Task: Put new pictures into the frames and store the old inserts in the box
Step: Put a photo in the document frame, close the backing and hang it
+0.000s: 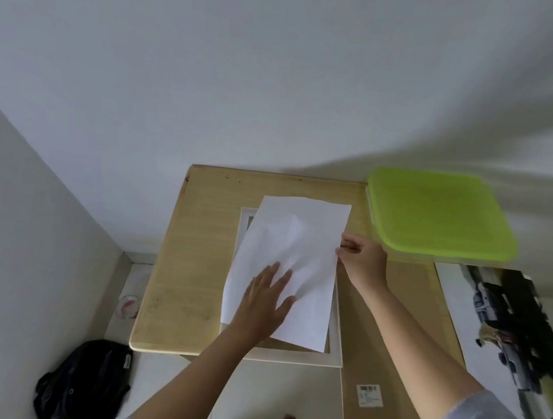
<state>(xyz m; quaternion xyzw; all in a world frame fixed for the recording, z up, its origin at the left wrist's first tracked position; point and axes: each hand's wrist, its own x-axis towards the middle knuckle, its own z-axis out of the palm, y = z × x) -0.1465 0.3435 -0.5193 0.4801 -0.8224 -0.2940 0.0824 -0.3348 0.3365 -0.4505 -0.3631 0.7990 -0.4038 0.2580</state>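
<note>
Low wooden table (189, 268) stood against wall; green-lidded box (440, 212) at far right corner. White picture frame (336, 336) lay flat on table, near edge overhanging. Creased white sheet (310, 234) lay tilted over frame. Brown backing board (389, 325) and photo print (509, 335) lay right of frame. Left hand (266, 303) reached forward, palm down, fingers spread flat on sheet. Right hand (361, 258) angled in from right, pinching sheet's right edge.
</note>
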